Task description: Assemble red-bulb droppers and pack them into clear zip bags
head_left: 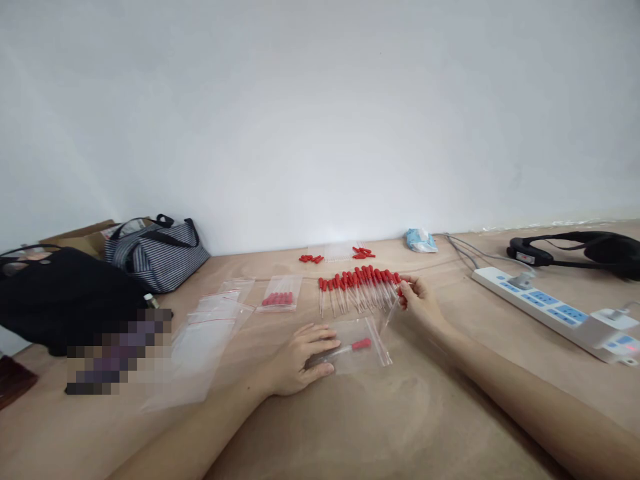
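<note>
Head cam: L hand (pixel 306 360) spread on clr plastic bag (pixel 350 363), R hand (pixel 419 300) pinching red-bulbed dropper (pixel 393 311).

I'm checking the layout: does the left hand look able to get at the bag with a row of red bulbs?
Probably yes: the left hand rests on the nearer bag, and nothing seems to stand between that hand and the bulb bag just ahead.

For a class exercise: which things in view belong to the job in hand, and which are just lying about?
Job, it seems:
red-topped droppers
clear bag under the left hand
bag with red tops
flat clear bags
red pieces by the wall

Lying about, it seems:
striped bag
black bag
power strip
blue-and-white pack
black headgear
</note>
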A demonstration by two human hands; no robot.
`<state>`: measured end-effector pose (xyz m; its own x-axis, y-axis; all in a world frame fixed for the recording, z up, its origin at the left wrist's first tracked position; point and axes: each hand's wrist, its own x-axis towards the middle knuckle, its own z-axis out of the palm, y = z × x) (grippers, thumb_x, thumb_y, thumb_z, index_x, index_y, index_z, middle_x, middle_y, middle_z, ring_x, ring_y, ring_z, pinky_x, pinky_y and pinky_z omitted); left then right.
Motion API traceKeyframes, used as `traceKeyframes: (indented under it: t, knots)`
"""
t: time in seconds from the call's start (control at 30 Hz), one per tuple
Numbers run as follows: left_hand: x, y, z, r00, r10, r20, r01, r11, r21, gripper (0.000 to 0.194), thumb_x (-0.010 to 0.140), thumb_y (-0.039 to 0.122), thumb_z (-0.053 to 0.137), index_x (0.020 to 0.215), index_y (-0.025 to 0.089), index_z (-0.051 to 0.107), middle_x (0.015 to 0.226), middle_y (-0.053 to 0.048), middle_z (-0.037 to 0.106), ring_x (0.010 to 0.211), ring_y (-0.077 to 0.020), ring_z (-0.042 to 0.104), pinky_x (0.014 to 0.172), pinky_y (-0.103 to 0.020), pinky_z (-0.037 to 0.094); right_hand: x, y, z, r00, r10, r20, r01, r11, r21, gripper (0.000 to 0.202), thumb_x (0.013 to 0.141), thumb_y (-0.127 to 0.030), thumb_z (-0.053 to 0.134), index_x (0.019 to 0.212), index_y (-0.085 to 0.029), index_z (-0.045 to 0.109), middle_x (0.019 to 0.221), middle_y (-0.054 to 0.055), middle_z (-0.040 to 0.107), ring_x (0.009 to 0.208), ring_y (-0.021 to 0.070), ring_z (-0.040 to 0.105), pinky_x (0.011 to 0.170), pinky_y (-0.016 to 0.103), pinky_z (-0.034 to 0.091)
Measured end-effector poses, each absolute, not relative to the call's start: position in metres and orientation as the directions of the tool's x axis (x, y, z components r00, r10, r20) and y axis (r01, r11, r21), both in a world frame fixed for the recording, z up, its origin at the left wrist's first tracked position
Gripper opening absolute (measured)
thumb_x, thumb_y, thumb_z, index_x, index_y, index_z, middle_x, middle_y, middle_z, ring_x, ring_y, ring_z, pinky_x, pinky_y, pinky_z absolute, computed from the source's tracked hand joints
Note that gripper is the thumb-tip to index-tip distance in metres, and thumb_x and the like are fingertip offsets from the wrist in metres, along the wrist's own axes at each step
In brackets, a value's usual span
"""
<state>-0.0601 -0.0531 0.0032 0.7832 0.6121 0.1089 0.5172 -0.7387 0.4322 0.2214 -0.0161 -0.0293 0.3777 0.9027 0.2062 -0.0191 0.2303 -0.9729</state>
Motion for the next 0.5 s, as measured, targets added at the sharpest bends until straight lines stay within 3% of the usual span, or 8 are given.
traceKeyframes:
  t: [0.23, 0.5]
  knots:
    - [-0.059, -0.055, 0.005, 0.776, 0.621, 0.111, 0.525, -0.733, 0.432, 0.042, 0.081, 0.036, 0.051, 0.121, 0.026, 0.047, 0.128, -0.006, 0.046, 0.119, -0.0237, 0.039, 0.102, -0.045, 0.024, 0.205, -0.024, -0.034, 0.402, 0.904, 0.149, -0.077, 0.195, -0.978, 0.031, 0.069, -0.047, 0.051, 0.085, -0.021, 0.043, 0.06, -0.004, 0.048, 0.045, 0.0079, 0.045, 0.041, 0.021, 0.039]
    - [-0.059, -0.057, 0.007, 0.75, 0.656, 0.087, 0.566, -0.704, 0.428, 0.052, 0.08, 0.036, 0.052, 0.127, 0.021, 0.039, 0.13, -0.008, 0.044, 0.12, -0.0249, 0.037, 0.101, -0.044, 0.028, 0.188, -0.046, -0.03, 0.261, 0.964, -0.057, -0.349, 0.039, -0.936, 0.027, 0.066, -0.034, 0.061, 0.08, -0.022, 0.041, 0.062, -0.004, 0.054, 0.054, 0.0125, 0.058, 0.054, 0.027, 0.05]
